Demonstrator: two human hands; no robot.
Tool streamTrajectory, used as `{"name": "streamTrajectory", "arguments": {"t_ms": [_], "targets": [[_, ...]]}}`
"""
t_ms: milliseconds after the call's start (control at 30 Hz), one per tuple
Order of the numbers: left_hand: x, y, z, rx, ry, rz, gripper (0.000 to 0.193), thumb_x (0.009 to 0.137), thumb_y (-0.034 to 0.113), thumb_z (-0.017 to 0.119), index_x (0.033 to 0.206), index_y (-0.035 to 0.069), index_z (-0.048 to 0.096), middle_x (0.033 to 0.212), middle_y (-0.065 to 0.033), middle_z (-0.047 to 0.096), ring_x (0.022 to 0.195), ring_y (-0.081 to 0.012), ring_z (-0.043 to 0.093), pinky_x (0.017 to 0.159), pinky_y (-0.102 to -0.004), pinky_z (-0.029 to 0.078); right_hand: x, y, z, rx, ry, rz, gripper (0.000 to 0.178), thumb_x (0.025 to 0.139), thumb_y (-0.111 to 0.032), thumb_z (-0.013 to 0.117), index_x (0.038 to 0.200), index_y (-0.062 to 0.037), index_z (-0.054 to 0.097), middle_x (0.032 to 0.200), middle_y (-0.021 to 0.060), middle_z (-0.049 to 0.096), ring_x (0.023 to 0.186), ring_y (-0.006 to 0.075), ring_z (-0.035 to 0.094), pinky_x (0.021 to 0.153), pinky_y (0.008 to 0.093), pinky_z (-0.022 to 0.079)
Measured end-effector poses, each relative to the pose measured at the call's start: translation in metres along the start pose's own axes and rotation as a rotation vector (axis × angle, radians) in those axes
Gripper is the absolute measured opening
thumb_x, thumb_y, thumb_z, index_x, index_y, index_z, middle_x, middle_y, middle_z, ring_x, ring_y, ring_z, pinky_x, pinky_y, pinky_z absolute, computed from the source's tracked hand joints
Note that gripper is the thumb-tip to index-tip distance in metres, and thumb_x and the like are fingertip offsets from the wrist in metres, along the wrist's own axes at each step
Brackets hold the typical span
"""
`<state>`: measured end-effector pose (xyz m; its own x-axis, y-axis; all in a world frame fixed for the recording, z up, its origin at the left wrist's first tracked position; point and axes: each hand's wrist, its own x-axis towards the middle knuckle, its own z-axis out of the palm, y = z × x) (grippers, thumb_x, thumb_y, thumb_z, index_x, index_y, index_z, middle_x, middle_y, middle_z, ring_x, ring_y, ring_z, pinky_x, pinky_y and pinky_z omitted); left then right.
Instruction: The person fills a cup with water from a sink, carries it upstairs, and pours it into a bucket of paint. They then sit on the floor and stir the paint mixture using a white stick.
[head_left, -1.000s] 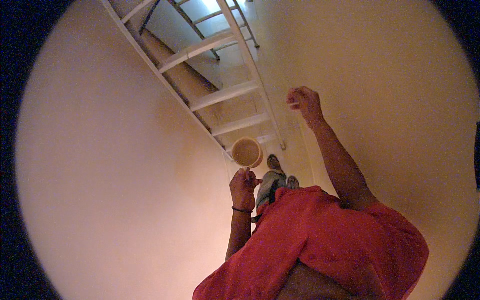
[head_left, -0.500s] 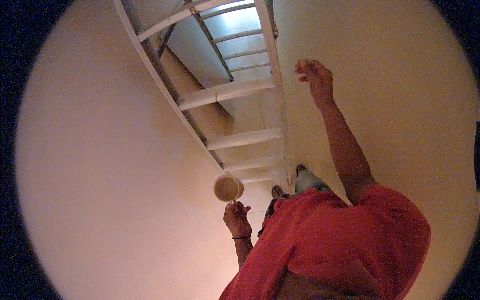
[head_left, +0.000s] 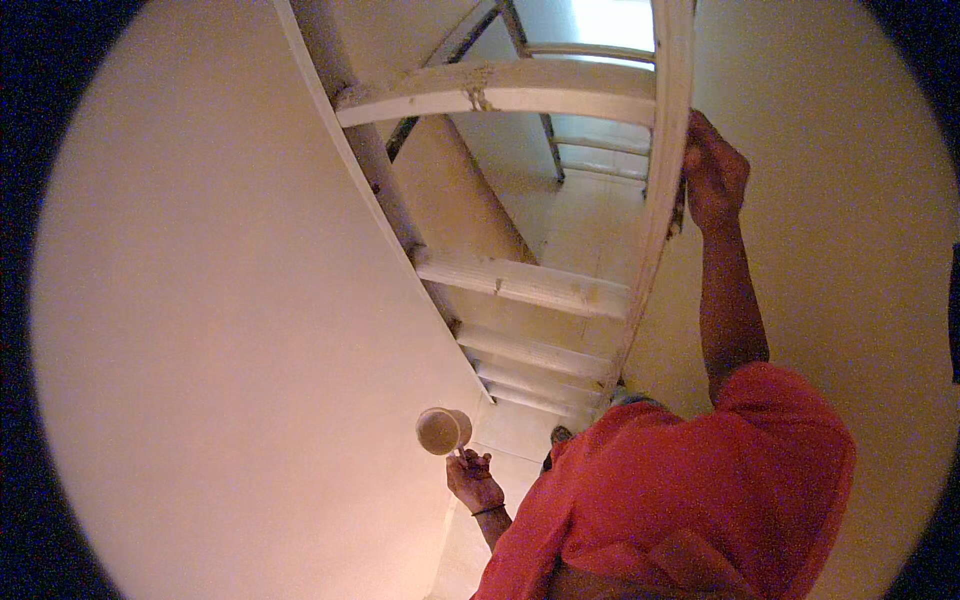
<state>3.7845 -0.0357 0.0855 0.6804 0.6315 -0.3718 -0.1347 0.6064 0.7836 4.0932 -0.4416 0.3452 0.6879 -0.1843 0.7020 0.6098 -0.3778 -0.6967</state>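
Observation:
A white wooden ladder (head_left: 530,285) with paint-stained rungs runs down from me between cream walls. My right hand (head_left: 712,175) is raised and wrapped around the ladder's right rail (head_left: 662,230), near the upper rung (head_left: 500,100). My left hand (head_left: 474,482), with a dark band on the wrist, hangs low beside the left wall. It holds a cream cylinder (head_left: 442,430) by a thin handle; I cannot tell whether it is a roller or a cup. My red shirt (head_left: 690,490) fills the lower right.
A cream wall (head_left: 220,320) rises close on the left and another cream wall (head_left: 850,260) on the right. A pale floor (head_left: 510,430) lies far below the ladder. A dark metal bar (head_left: 535,95) crosses behind the upper rungs, near a bright opening (head_left: 610,20).
My right hand went from hanging free in the air to gripping the right rail. The rungs have grown larger and closer. My left hand with the cylinder has dropped lower in the picture.

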Motion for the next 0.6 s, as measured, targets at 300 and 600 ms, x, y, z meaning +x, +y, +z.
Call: {"name": "streamTrajectory", "arguments": {"t_ms": [300, 600], "targets": [[-0.096, 0.072, -0.233, 0.173, 0.087, 0.05, 0.029, 0.103, 0.034, 0.06, 0.082, 0.015, 0.056, 0.081, -0.0028, 0.064, 0.073, -0.0156, 0.062, 0.069, -0.0386, 0.058, -0.226, -0.136, 0.005, 0.308, -0.097, 0.079, 0.059, 0.099, -0.042, 0.066, 0.128, 0.0092, 0.062, 0.107, 0.0253, 0.073, 0.092, 0.0351, 0.074, 0.084, 0.0502, 0.062], [-0.244, 0.113, -0.377, 0.112, 0.01, 0.138, 0.017, 0.105, 0.03, 0.054, 0.106, 0.013, 0.058, 0.095, -0.0043, 0.065, 0.085, -0.0159, 0.063, 0.07, -0.0382, 0.057, -0.309, -0.301, -0.07, -0.009, -0.132, 0.043, 0.074, 0.092, -0.055, 0.072, 0.124, 0.0114, 0.063, 0.1, 0.0213, 0.075, 0.083, 0.0298, 0.075, 0.082, 0.0444, 0.061]]}}
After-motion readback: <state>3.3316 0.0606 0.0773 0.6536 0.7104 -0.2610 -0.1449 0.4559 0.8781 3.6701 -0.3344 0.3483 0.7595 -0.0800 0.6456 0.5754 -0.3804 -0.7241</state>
